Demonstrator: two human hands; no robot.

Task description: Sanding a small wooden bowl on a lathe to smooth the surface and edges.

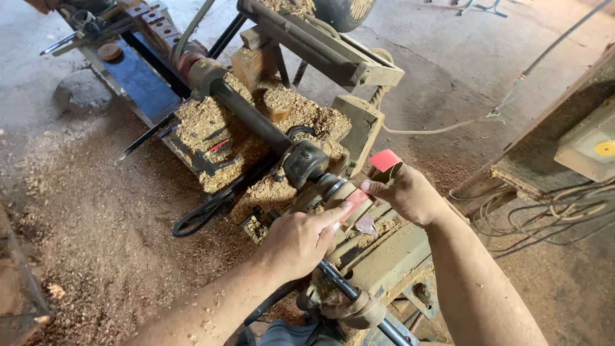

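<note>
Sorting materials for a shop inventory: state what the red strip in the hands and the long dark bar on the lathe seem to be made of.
Red strip: probably abrasive paper or cloth, matte; it bends between both hands. Long dark bar: looks like metal, smooth and dull, though it could be dark turned wood.

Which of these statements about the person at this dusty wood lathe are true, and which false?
1. Both hands hold a strip of red sandpaper against the workpiece. True.
2. The left hand holds a hammer. False: its fingers press the strip onto the workpiece.
3. Sawdust covers the lathe bed. True.
4. The right hand rests flat on the floor. False: it pinches the strip's upper end.
5. The floor is swept clean. False: shavings lie scattered over it.
</note>
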